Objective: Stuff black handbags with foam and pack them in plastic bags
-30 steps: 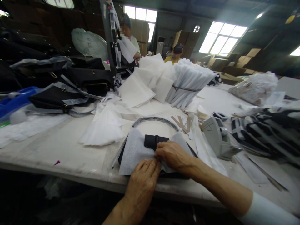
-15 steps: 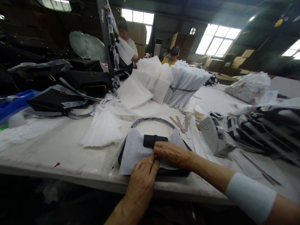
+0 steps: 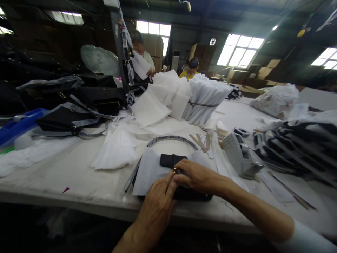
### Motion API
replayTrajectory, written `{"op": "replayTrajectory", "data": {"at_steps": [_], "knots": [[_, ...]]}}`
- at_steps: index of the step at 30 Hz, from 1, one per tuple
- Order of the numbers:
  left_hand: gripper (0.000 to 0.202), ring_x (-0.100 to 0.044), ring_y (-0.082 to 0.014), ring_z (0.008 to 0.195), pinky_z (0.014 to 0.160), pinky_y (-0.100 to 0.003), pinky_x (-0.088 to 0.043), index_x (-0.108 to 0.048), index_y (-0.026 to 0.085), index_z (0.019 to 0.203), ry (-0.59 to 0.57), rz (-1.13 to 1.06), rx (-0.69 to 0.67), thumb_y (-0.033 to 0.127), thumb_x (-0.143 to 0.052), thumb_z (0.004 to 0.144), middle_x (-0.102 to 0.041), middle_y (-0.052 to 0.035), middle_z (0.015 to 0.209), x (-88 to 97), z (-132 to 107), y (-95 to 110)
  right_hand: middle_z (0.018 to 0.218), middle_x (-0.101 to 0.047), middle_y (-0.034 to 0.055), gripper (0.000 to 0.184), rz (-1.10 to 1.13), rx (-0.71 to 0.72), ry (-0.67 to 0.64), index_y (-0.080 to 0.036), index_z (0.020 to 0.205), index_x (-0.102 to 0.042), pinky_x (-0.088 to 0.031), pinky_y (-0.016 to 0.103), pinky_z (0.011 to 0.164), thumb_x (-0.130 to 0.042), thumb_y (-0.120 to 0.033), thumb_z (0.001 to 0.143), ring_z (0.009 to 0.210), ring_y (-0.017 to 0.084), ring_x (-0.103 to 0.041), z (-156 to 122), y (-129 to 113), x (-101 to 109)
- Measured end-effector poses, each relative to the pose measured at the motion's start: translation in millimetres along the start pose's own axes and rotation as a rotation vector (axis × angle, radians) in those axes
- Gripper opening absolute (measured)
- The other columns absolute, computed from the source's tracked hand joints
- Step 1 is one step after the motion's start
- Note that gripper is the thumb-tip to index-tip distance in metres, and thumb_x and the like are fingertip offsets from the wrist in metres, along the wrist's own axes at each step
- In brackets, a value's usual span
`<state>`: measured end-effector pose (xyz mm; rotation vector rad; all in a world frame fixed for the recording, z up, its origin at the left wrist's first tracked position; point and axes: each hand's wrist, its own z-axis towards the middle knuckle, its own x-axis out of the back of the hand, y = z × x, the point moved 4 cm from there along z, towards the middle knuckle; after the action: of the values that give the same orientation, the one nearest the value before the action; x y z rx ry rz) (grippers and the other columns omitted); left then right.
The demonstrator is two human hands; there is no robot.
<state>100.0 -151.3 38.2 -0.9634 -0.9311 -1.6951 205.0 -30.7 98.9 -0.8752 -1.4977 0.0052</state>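
A black handbag (image 3: 189,194) lies at the table's front edge, partly under a white wrapping sheet (image 3: 149,170). Its film-wrapped handle (image 3: 173,137) arches away from me. A black strap flap (image 3: 166,160) rests on the sheet, with a small gold clasp (image 3: 174,171) at its lower end. My right hand (image 3: 196,175) is closed, its thumb and fingertips pinching at the clasp. My left hand (image 3: 159,196) lies just below, fingers close together, tips pressed near the clasp. What the left fingertips grip is hidden.
White sheets (image 3: 152,105) and a tied bundle of white rolls (image 3: 206,100) stand behind the bag. A grey tape dispenser (image 3: 240,156) and black-and-white wrapped items (image 3: 289,147) sit right. Wrapped black handbags (image 3: 63,119) lie left. Two people are beyond the table.
The right hand has shifted slightly and its fingers have opened around the clasp, so the gold shows now. The left hand stays close below. The camera view has tilted up a little.
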Motion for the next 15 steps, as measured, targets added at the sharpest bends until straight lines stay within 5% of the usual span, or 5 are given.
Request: {"op": "replayTrajectory", "data": {"at_steps": [3, 5, 10, 15], "knots": [[0.067, -0.043, -0.0302, 0.136, 0.110, -0.051, -0.039, -0.042, 0.016, 0.142, -0.042, 0.110, 0.029, 0.013, -0.059, 0.077, -0.046, -0.0138, 0.148, 14.9, 6, -22, 0.139, -0.053, 0.0179, 0.076, -0.207, 0.088, -0.003, -0.015, 0.142, -0.044, -0.032, 0.052, 0.109, -0.067, -0.054, 0.081, 0.126, 0.034, -0.049, -25, 3, -6], [0.066, -0.042, -0.0316, 0.137, 0.112, -0.054, -0.034, -0.047, 0.019, 0.139, -0.113, 0.168, 0.083, 0.014, -0.062, 0.075, -0.051, -0.0106, 0.145, 17.0, 6, -42, 0.146, -0.045, 0.0206, 0.091, -0.349, 0.035, 0.016, -0.014, 0.148, -0.037, -0.026, 0.062, 0.111, -0.077, -0.049, 0.073, 0.134, 0.039, -0.040, -35, 18, -17], [0.065, -0.051, -0.0248, 0.130, 0.108, -0.048, -0.040, -0.052, 0.028, 0.136, -0.188, 0.198, 0.085, 0.001, -0.049, 0.077, -0.056, -0.0033, 0.141, 3.6, -6, -66, 0.143, -0.052, 0.0153, 0.057, -0.539, 0.070, 0.206, -0.019, 0.141, -0.048, -0.033, 0.059, 0.109, -0.051, -0.007, 0.086, 0.133, 0.033, -0.046, -44, 50, -43], [0.063, -0.054, -0.0272, 0.127, 0.103, -0.047, -0.043, -0.045, 0.033, 0.142, -0.112, 0.243, 0.037, 0.012, -0.057, 0.084, -0.057, -0.0044, 0.140, 4.6, -6, -59, 0.140, -0.054, 0.0154, 0.056, -0.575, 0.176, 0.325, -0.016, 0.139, -0.050, -0.033, 0.060, 0.109, -0.045, -0.002, 0.085, 0.130, 0.033, -0.049, -42, 57, -46]]}}
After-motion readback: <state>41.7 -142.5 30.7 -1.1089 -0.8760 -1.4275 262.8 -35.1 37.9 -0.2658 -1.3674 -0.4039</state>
